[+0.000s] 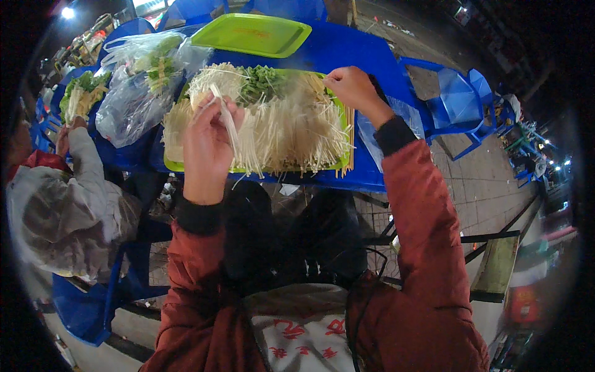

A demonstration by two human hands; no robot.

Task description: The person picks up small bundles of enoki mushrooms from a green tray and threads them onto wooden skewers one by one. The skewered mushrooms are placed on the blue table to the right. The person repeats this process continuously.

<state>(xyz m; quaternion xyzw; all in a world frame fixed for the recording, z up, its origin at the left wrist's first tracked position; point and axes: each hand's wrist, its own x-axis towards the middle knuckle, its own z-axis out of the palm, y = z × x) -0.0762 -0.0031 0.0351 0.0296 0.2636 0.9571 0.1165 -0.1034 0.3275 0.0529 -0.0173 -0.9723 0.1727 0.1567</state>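
Observation:
My left hand (211, 135) is closed around a small bundle of enoki mushrooms (228, 118), held above the left part of a lime-green tray (174, 165). The tray is heaped with enoki mushrooms (297, 135), with a pile of green leafy vegetable (262, 83) at its back. At the tray's back right corner is my right hand (351, 88), its thumb and fingertips pinched together; whether something thin is between them cannot be made out. Thin wooden skewers (348, 139) lie along the tray's right edge, below my right hand.
An upturned or bare green tray (251, 35) lies at the back of the blue table (362, 46). Clear plastic bags (135, 102) with vegetables lie left. A co-worker (74, 195) at far left holds greens and mushrooms. Blue chairs (453, 102) stand right.

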